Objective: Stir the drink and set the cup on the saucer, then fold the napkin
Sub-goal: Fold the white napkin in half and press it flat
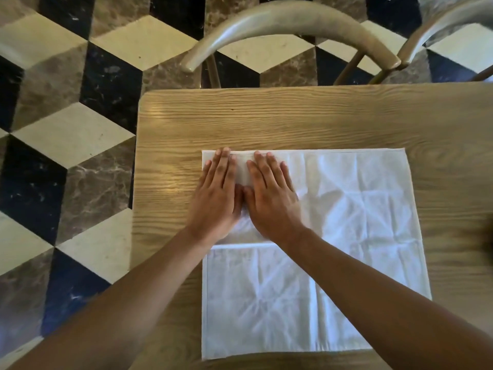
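A white creased napkin lies flat on the wooden table. A folded layer covers its far part, with a fold edge running across near the middle on the left. My left hand and my right hand press flat on the napkin's far left corner, side by side, thumbs touching, fingers stretched out. Neither hand holds anything. No cup, saucer or spoon shows in this view.
Two tan chairs stand beyond the table's far edge, one at the centre and one at the right. The table's left edge runs close to my left hand. A dark blurred shape sits at the right border. Patterned tile floor lies left.
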Demonstrator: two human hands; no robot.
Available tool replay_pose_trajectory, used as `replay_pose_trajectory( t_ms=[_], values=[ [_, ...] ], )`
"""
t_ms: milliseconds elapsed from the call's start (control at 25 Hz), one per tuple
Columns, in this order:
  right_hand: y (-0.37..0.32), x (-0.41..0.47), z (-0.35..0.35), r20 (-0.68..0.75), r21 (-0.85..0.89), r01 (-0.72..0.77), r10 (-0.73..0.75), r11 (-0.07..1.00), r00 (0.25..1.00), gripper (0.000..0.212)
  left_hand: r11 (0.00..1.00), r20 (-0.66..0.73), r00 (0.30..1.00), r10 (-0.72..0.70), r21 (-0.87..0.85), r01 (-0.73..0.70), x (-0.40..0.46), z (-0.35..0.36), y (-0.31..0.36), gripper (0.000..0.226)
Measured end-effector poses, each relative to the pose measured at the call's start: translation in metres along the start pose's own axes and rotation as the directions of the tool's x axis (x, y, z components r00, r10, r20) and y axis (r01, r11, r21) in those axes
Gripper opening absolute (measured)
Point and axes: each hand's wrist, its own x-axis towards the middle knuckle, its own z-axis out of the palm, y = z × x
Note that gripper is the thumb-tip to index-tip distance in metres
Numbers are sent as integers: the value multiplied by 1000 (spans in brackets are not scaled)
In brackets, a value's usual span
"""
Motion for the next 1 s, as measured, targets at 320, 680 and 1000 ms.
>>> replay_pose_trajectory(
  t_ms=[320,680,1000],
  values=[
    [25,-8,-10,121,-115,27,-13,993,993,66,990,66,997,-31,139,21,1,-2,4,70],
    [181,-44,-77,127,-239,-153,187,959,974,77,985,61,997,-47,167,36,1,-3,5,75],
    [190,-37,-90,159,-192,-298,329,935,931,82,987,54,996,-64,151,55,0,-2,3,71]
  ],
)
